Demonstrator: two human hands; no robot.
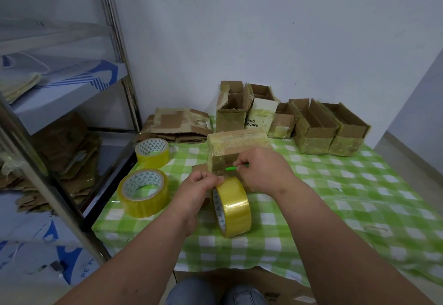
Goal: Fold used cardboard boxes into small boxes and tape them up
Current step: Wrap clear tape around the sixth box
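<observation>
Centre frame: left hand (196, 188) pinches tape roll (232, 206) w/ tape end; right hand (260, 169) grips green cutter (232, 168) against taped box (237, 149).

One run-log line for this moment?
left hand: grips yellow tape roll | right hand: pinches green cutter | taped brown cardboard box: on checked cloth

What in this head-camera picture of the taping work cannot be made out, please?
- Green tool in the right hand: only a green sliver shows, the fingers hide the rest, so its type is unclear.
- Tape roll in the left hand: the free tape end, if any, is too transparent to see.
- Closed box: its near lower part is behind both hands.
- Print on the white box: cut off by the neighbouring box.
</observation>
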